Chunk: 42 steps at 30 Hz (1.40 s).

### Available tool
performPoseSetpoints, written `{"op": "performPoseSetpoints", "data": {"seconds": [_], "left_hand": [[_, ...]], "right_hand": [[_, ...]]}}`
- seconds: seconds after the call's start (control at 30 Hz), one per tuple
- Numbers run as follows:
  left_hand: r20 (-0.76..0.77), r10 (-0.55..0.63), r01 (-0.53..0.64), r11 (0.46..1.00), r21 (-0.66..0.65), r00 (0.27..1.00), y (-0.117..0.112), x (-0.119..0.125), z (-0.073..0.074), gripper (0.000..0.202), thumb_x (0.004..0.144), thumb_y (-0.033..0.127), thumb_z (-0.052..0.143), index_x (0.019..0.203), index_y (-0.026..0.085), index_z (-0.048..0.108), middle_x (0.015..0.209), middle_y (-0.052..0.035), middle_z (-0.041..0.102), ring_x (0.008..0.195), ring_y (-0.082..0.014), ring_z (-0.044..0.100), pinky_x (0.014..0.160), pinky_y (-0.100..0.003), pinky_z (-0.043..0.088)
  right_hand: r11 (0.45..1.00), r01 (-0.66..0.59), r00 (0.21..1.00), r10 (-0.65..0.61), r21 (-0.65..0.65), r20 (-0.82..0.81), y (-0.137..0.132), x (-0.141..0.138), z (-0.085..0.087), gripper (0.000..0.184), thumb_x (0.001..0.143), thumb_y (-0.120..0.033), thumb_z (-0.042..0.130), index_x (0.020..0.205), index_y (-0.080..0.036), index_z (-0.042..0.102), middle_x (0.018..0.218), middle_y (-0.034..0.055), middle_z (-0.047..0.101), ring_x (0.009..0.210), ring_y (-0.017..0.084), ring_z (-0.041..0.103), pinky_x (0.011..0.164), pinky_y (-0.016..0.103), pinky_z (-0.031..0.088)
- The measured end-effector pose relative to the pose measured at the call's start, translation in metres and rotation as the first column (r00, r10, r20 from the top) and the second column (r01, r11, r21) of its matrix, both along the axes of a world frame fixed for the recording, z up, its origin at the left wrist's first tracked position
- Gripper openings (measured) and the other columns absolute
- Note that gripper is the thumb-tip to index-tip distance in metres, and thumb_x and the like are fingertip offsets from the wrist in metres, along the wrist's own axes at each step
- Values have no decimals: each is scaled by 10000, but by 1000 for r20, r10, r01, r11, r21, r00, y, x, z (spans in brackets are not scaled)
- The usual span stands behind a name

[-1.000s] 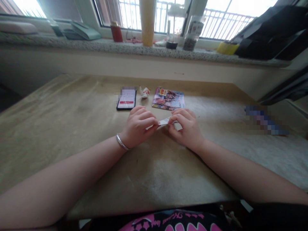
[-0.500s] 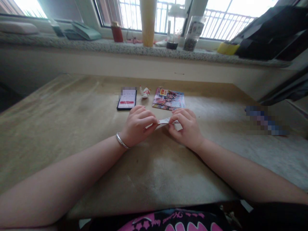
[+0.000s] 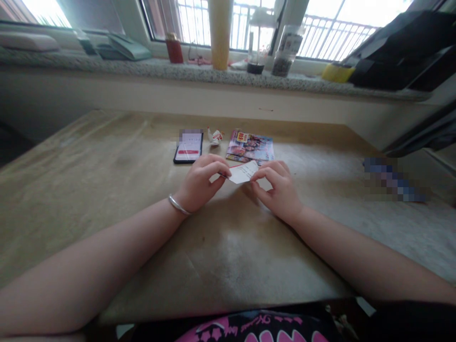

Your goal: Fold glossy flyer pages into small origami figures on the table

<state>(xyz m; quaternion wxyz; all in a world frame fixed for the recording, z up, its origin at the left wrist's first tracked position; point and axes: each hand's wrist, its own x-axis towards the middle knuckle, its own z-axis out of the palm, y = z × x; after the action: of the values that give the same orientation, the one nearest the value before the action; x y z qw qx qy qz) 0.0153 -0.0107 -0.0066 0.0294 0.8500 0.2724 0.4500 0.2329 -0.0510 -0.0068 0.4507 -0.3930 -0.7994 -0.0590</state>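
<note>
A small folded piece of white paper (image 3: 243, 172) with a red edge is held between both hands just above the tan table (image 3: 107, 156). My left hand (image 3: 200, 183), with a silver bangle on the wrist, pinches the paper's left end. My right hand (image 3: 278, 187) pinches its right end with thumb and forefinger. The paper's flat face is tilted up toward me.
Beyond the hands lie a phone (image 3: 188, 147) with a lit screen, a small folded paper figure (image 3: 214, 136) and a colourful printed booklet (image 3: 250, 147). A blurred item (image 3: 392, 183) rests at the right. The stone windowsill (image 3: 213, 71) carries a red jar, a yellow cylinder and bottles.
The paper was held edge-on and low between the fingertips; now it is lifted slightly and turned so its white face shows. Both hands stayed in place.
</note>
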Motion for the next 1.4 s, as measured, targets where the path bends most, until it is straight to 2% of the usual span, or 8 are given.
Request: {"op": "performPoseSetpoints", "data": {"seconds": [0.23, 0.43, 0.53, 0.7, 1.0, 1.1, 1.27, 1.4], "left_hand": [[76, 18, -23, 997, 68, 997, 1, -3, -1, 150, 779, 75, 627, 774, 219, 670, 1001, -36, 565, 973, -166, 548, 842, -336, 490], [-88, 76, -56, 974, 217, 993, 1, -6, 0, 148, 809, 98, 588, 775, 222, 660, 1028, -39, 591, 940, -169, 561, 848, -358, 493], [-235, 38, 42, 944, 326, 971, 2, -8, 5, 39, 843, 211, 612, 871, 223, 635, 952, -24, 652, 906, -173, 592, 873, -364, 497], [-314, -66, 189, 905, 382, 947, -2, -5, 12, 168, 867, 204, 584, 1032, 182, 570, 928, -35, 678, 900, -152, 625, 892, -301, 520], [-477, -66, 250, 909, 334, 876, -6, -7, 12, 444, 828, 143, 539, 1245, 292, 504, 1206, -30, 622, 1119, -193, 572, 1020, -405, 436], [-508, -85, 243, 936, 254, 857, -5, -11, 12, 520, 842, 229, 539, 1346, 264, 418, 1278, -62, 578, 1169, -224, 536, 1049, -434, 396], [-408, -138, 217, 964, 153, 902, -2, -15, 11, 520, 920, 408, 440, 1379, 168, 387, 1201, -118, 609, 1097, -250, 559, 985, -451, 425], [-322, -123, 152, 986, 66, 939, 1, -16, 9, 420, 952, 387, 367, 1264, 153, 524, 1093, -111, 648, 1013, -227, 585, 953, -436, 448]], "right_hand": [[994, -24, 999, 29, -102, 46, 8, 2, -8, 46, 810, -186, 593, 811, -231, 597, 838, 31, 636, 868, 202, 572, 818, 377, 455], [964, -19, 1000, 13, -265, -26, 11, 1, -12, 186, 773, -185, 608, 954, -230, 598, 954, 45, 643, 955, 215, 586, 818, 388, 494], [925, -62, 991, 12, -375, -133, 13, 0, -16, 353, 743, -190, 626, 1085, -230, 551, 1051, 63, 628, 961, 205, 600, 727, 344, 530], [909, -88, 979, 2, -407, -206, 16, 1, -21, 459, 735, -200, 640, 1174, -240, 512, 1067, 64, 602, 949, 186, 596, 716, 320, 542], [938, 26, 997, -48, -346, -55, 18, 12, -13, 152, 810, -200, 568, 949, -214, 626, 850, 19, 622, 788, 160, 583, 641, 287, 502], [946, 7, 998, -25, -325, -53, 19, 16, -11, 116, 819, -197, 561, 902, -209, 642, 818, 20, 630, 781, 160, 587, 634, 281, 498], [942, -13, 1000, 6, -334, -23, 18, 22, -10, 80, 830, -207, 560, 835, -206, 640, 848, 34, 653, 763, 152, 593, 626, 269, 505], [939, -51, 998, 63, -339, 23, 20, 28, -11, 78, 834, -204, 558, 823, -208, 636, 851, 41, 649, 743, 144, 593, 606, 252, 503]]}}
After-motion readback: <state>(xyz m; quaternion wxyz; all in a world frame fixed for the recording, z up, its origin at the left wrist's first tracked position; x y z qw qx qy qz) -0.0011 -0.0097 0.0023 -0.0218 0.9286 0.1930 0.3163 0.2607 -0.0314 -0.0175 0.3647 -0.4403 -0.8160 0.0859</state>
